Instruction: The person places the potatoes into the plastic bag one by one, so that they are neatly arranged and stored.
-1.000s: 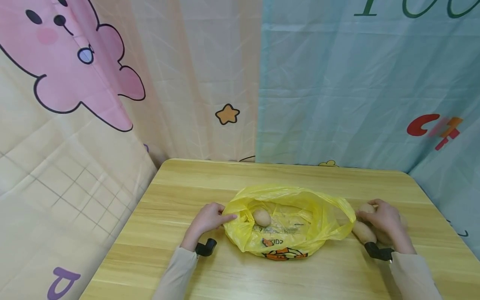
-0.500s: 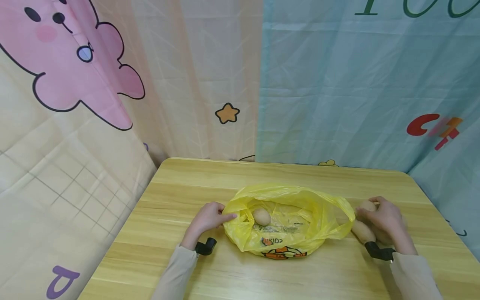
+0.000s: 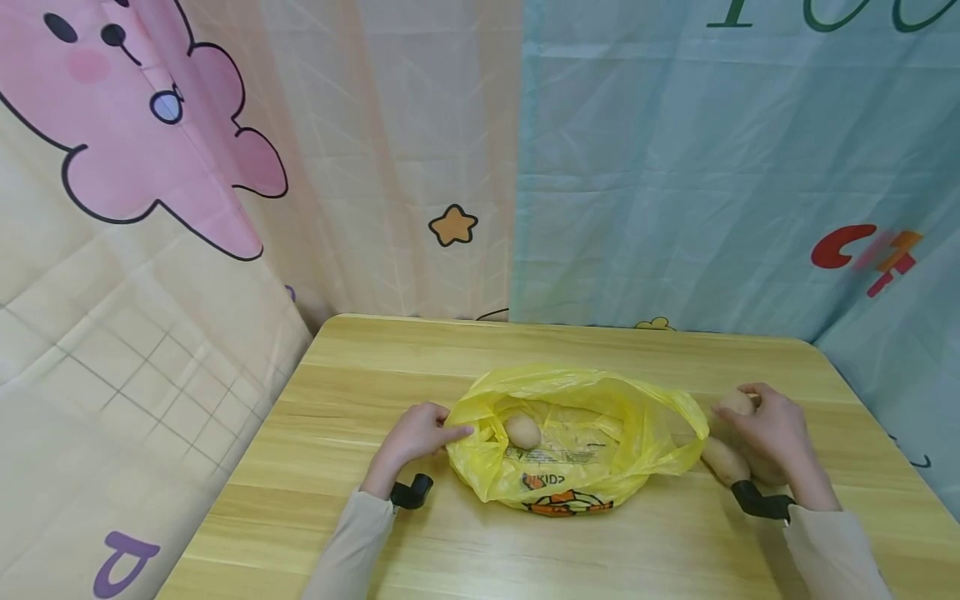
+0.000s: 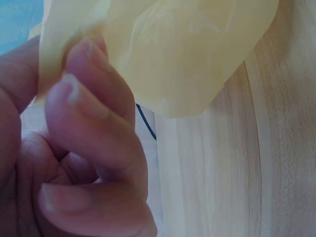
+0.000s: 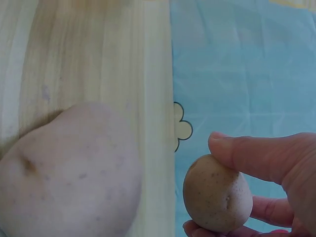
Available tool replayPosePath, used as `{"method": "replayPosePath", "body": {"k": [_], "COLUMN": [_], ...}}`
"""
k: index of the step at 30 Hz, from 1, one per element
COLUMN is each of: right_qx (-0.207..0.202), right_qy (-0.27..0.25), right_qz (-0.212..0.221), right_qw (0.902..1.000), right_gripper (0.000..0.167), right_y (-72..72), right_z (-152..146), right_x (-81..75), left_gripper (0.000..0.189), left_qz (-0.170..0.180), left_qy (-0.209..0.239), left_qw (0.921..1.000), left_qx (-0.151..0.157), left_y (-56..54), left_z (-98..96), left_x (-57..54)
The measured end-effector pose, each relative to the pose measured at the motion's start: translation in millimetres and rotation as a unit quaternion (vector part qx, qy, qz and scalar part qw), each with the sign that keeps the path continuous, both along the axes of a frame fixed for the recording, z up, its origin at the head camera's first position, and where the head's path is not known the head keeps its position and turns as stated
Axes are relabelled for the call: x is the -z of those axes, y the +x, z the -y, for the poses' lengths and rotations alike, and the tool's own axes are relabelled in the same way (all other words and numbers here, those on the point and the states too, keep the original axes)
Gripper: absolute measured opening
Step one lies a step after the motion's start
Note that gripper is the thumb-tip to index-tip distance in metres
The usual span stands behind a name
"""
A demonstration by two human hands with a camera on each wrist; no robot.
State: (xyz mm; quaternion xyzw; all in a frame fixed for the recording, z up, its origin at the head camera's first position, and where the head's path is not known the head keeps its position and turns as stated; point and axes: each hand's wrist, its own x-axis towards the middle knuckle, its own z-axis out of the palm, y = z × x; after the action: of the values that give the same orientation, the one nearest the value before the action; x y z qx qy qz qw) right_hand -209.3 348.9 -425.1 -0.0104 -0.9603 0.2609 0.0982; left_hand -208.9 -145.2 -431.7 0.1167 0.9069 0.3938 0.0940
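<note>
A yellow plastic bag (image 3: 570, 492) lies with its mouth open on the wooden table, and one potato (image 3: 522, 431) shows inside at its left. My left hand (image 3: 418, 432) pinches the bag's left rim between thumb and fingers; in the left wrist view the thin film (image 4: 182, 59) runs up from the fingertips. To the right of the bag, my right hand (image 3: 776, 427) grips a small potato (image 5: 217, 192) between thumb and fingers. Below that hand a larger potato (image 3: 723, 461) rests on the table, its speckled surface (image 5: 79, 173) filling the lower left of the right wrist view.
Another potato (image 3: 765, 471) lies partly hidden under the right hand and wrist. Printed curtains (image 3: 675, 167) hang behind the table's far edge and along the left side. A black wrist mount (image 3: 411, 492) sits on the left wrist, another (image 3: 759, 502) on the right.
My right hand has risen slightly and shifted a little away from the table's front with the small potato in its grip. The left hand and the bag stay nearly still.
</note>
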Motion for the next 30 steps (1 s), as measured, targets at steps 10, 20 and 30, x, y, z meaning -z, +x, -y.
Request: {"method": "replayPosePath", "body": {"k": [10, 20, 30], "right_qx": [-0.005, -0.007, -0.001], "right_qy": [0.004, 0.005, -0.001], "right_qz": [-0.055, -0.1, -0.094], "right_qw": [0.9985, 0.995, 0.9956], "right_gripper": [0.056, 0.052, 0.055], "right_y": [3.4, 5.5, 10.4], "right_z": [14.9, 22.7, 30.2], "right_x": [-13.9, -24.7, -33.1], "left_gripper": [0.034, 0.035, 0.034], "left_qz": [-0.003, 0.0, 0.002], "left_qy": [0.001, 0.004, 0.003], "left_qw": [1.0, 1.0, 1.0], "left_qx": [0.001, -0.002, -0.003], "left_y": [-0.5, -0.4, 0.5], "left_z": [0.2, 0.5, 0.2], "left_x": [0.6, 0.8, -0.6]}}
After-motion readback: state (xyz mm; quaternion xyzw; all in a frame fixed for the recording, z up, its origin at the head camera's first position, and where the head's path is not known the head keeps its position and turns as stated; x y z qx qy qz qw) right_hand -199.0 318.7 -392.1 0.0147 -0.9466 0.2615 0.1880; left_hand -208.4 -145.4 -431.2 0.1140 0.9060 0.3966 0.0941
